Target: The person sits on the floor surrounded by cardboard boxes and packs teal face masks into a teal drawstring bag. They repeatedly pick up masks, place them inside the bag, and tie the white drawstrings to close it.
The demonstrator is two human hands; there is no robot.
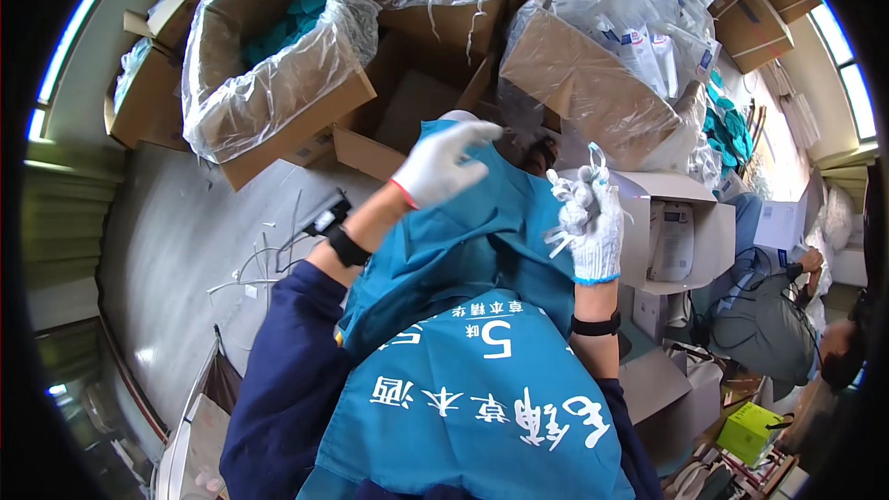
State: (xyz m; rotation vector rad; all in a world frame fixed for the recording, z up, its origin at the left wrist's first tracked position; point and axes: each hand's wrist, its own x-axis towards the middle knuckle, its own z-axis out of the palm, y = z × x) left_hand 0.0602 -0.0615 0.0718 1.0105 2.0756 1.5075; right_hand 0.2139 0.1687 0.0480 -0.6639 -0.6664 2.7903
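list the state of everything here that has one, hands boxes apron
left hand, gloved, half open, blurred
right hand, gloved, curled, hold unclear
apron, worn, creased
left carton, open, plastic-lined, teal items inside
middle carton, open
right carton, open, heaped with packets
white box, open, white pack inside

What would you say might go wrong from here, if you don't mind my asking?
The plastic packets heaped above the rim of the large carton at the upper right might slide out if it is knocked. The thin pale strips lying loose on the floor at the left could catch a foot. The loose white strands at the gloved right hand might snag on something nearby.
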